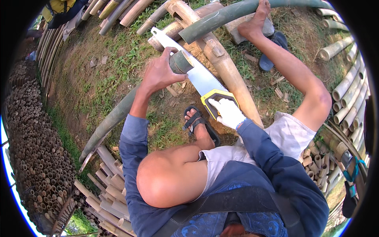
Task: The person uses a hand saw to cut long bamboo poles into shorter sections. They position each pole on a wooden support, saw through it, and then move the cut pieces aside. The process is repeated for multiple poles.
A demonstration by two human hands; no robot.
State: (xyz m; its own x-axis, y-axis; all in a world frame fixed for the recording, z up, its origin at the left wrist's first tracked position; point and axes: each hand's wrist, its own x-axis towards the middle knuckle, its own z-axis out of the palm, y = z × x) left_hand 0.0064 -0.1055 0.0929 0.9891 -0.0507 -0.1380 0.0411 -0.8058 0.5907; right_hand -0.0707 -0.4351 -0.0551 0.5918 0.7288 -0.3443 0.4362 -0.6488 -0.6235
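My right hand (228,113), in a white glove, is closed around the yellow and black handle of a hand saw (203,79). Its pale blade points away to the upper left, teeth toward the far right. My bare left hand (160,71) grips a green bamboo piece (179,63) by its cut end, which overlaps the blade. A long green bamboo length (110,118) shows beyond my left forearm; my arm hides whether the two join. Another green bamboo pole (221,20) lies across a bamboo support (227,67), with my bare right foot (254,23) on top.
A loose sandal (272,51) lies by a stone block (246,29). My other foot, in a strapped sandal (201,128), is on the ground. Stacked bamboo (37,158) fills the left, with more cut poles (349,93) at right and bamboo lengths (112,189) beside my left knee.
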